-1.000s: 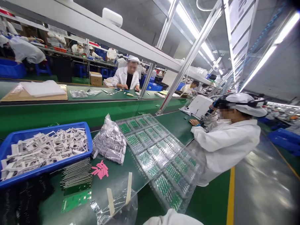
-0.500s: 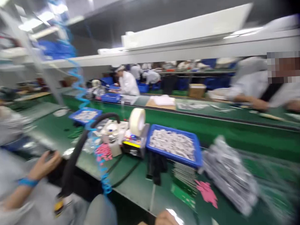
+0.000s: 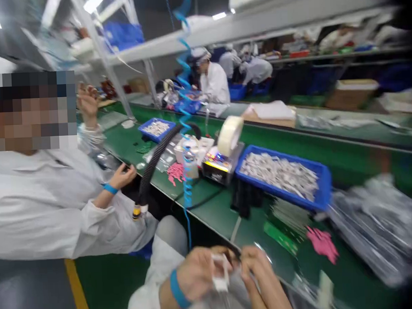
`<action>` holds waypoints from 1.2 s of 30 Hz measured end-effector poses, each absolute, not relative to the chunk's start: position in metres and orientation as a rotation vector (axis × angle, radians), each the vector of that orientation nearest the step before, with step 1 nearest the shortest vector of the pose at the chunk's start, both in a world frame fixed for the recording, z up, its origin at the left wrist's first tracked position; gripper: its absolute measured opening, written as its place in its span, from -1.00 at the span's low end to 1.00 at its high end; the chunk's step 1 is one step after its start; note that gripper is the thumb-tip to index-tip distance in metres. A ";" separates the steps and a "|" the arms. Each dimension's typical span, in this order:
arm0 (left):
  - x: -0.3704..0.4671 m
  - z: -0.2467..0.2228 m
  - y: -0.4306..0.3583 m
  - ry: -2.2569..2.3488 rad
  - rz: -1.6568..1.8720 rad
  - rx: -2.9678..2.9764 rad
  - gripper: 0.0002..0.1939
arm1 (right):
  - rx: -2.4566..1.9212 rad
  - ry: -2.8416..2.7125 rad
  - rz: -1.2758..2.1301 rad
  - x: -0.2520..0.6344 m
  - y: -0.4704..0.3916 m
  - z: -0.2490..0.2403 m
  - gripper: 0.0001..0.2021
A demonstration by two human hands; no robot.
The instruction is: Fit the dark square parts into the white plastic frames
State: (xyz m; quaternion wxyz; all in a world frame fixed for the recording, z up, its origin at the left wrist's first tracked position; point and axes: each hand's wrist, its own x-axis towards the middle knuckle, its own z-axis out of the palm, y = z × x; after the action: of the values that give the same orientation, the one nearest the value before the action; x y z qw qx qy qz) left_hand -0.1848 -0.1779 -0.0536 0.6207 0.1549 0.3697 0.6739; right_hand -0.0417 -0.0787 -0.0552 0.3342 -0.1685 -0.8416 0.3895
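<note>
Low in the view, my left hand (image 3: 194, 273), with a blue band at the wrist, is closed on a small white plastic frame (image 3: 221, 281). Close beside it is my right hand (image 3: 262, 277), its fingers pinched together. A thin dark piece shows between the two hands, too blurred to name. Both hands are in front of the bench edge, over my lap. On the bench beyond them lie a green circuit board (image 3: 280, 238) and a pile of pink pieces (image 3: 322, 244).
A blue tray (image 3: 325, 185) of small white parts stands behind the board, beside a tape roll (image 3: 230, 135) on a dispenser. Plastic bags (image 3: 376, 224) lie at right. A black hose (image 3: 155, 163) and blue coiled air line (image 3: 187, 173) hang nearby. A co-worker (image 3: 57, 197) sits at left.
The view has swung left and down, so the bench things appear shifted right. Both my hands and the white frame now show more fully; the co-worker at left is in fuller view.
</note>
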 end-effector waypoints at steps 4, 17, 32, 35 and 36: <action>-0.200 -0.054 -0.179 0.867 1.575 0.306 -0.60 | -0.683 -2.079 1.027 -0.009 -0.056 -0.030 -0.77; -0.197 -0.029 -0.161 0.825 1.361 0.556 -0.61 | -0.953 -2.441 0.756 -0.020 -0.038 -0.054 -0.88; -0.165 -0.013 -0.151 0.540 1.326 0.436 -0.65 | -0.208 -1.801 1.620 -0.030 -0.050 -0.028 -0.61; -0.148 -0.016 -0.147 0.410 1.346 0.435 -0.65 | -0.050 -1.405 2.009 -0.024 -0.057 -0.033 -0.64; -0.143 -0.016 -0.145 0.383 1.362 0.442 -0.66 | -0.013 -1.324 2.046 -0.023 -0.059 -0.033 -0.64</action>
State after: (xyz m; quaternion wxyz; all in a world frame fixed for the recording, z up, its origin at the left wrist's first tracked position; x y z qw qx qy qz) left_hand -0.1426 -0.1454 -0.0163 0.7377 0.2013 0.1743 0.6204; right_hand -0.0227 -0.0594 -0.0335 0.3448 -0.0049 -0.5100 0.7880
